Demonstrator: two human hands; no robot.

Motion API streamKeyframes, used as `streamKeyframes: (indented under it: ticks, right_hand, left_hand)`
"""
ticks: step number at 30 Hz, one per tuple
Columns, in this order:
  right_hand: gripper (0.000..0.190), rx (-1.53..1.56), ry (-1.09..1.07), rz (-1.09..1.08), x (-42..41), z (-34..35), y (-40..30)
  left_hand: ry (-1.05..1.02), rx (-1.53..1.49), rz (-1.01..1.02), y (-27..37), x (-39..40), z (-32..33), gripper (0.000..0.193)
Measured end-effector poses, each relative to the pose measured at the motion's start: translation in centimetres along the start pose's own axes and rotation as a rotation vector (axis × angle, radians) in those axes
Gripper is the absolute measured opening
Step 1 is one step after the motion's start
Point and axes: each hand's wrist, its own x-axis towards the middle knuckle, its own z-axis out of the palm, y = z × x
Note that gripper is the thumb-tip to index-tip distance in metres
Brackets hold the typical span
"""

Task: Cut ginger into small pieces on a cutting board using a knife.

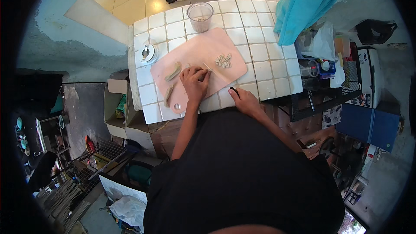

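A pink cutting board [195,52] lies on a white tiled counter. My left hand [196,81] rests on the board, its fingers curled over a small piece that they mostly hide. My right hand [245,100] grips the black handle of a knife [234,91] at the board's near edge; the thin blade reaches up and left towards my left fingertips. A small pile of chopped pale pieces [223,60] lies on the right part of the board. Two long greenish-beige pieces [173,72] lie to the left of my left hand.
A clear plastic container [200,18] with bits in it stands at the board's far edge. A lidded jar [149,54] stands left of the board. A turquoise cloth [297,9] hangs over the counter's far right corner, near a shelf of plastic containers.
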Motion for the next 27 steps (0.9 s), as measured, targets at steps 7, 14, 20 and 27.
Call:
streamKeyframes:
  ticks: [7, 14, 20, 27]
  right_hand:
    - [0.060, -0.022, -0.001, 0.014, 0.5, 0.5, 0.8]
    - [0.060, -0.020, -0.013, -0.005, 0.5, 0.6, 1.0]
    - [0.060, -0.034, -0.048, 0.000, 0.2, 0.2, 0.6]
    - [0.059, -0.072, -0.012, -0.036, 1.2, 0.4, 0.3]
  left_hand:
    - [-0.008, 0.008, -0.001, 0.2, 0.1, -0.1, 0.011]
    - [-0.001, -0.010, 0.004, 0.0, 0.0, -0.1, 0.012]
    - [-0.026, 0.005, -0.010, 0.1, 0.0, -0.3, 0.012]
    - [-0.021, -0.002, -0.001, 0.1, 0.3, -0.2, 0.011]
